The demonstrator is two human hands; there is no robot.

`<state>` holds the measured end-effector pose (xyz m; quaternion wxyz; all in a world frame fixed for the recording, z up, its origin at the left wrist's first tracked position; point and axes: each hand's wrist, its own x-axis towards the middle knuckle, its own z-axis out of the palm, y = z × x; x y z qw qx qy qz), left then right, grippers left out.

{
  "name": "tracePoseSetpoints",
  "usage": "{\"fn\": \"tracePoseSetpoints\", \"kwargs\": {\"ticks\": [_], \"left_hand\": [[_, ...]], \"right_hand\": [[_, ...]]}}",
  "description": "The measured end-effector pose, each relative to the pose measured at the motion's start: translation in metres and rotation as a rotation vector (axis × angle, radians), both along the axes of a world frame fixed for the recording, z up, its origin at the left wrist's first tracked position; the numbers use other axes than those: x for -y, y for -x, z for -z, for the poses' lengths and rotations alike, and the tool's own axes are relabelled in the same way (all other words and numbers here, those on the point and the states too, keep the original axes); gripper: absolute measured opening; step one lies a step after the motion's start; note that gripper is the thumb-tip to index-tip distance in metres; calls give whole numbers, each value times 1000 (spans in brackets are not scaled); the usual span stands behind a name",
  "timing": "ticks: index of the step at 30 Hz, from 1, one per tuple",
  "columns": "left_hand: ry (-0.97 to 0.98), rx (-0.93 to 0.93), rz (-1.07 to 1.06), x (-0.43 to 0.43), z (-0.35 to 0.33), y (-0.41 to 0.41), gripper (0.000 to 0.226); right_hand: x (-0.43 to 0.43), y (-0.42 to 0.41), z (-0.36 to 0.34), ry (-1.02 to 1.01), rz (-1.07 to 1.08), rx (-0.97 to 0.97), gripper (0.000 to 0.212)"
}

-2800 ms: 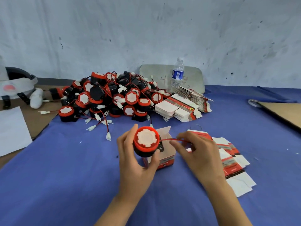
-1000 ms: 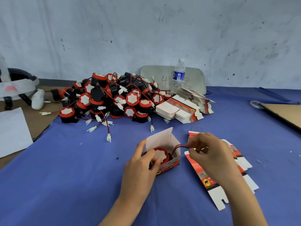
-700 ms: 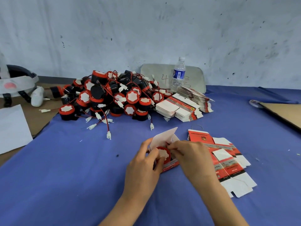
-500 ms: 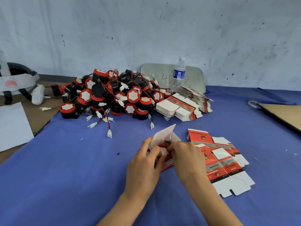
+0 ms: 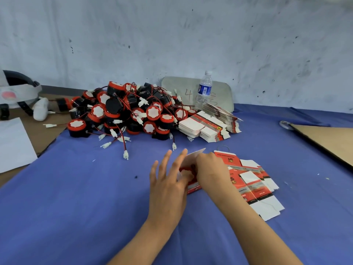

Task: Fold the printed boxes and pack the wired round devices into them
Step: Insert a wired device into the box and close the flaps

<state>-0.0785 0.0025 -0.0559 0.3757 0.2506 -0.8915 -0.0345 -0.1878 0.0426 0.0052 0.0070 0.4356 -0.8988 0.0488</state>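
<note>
On blue cloth, left hand spreads open against the box — right hand: grip hidden, cannot tell.

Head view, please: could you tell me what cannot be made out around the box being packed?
Head view only:
round device in the box: mostly covered by left hand and right hand, wire unseen;
right hand's grip: hidden by its own back;
flat cartons: print too small;
grey board: writing partly behind water bottle.

One bottle; one folded box; three flat-box piles; devices heaped, several dozen.
</note>
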Motion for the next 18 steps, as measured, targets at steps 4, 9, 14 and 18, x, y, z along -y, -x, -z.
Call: {"fn": "tracePoseSetpoints", "kwargs": {"ticks": [4, 9, 14, 18], "left_hand": [[185, 27, -76, -12, 7, 3, 30], [143, -14, -128, -32, 16, 1, 38], [-132, 127, -82, -37, 19, 3, 59], [-201, 310, -92, -33, 28, 6, 61]], "right_hand": [[5, 1, 6, -6, -14, 5, 23], [3, 5, -5, -181, -89, 162, 30], [-3, 1, -12, -388, -177, 194, 14], [-15, 2, -1, -300, -234, 99, 24]]}}
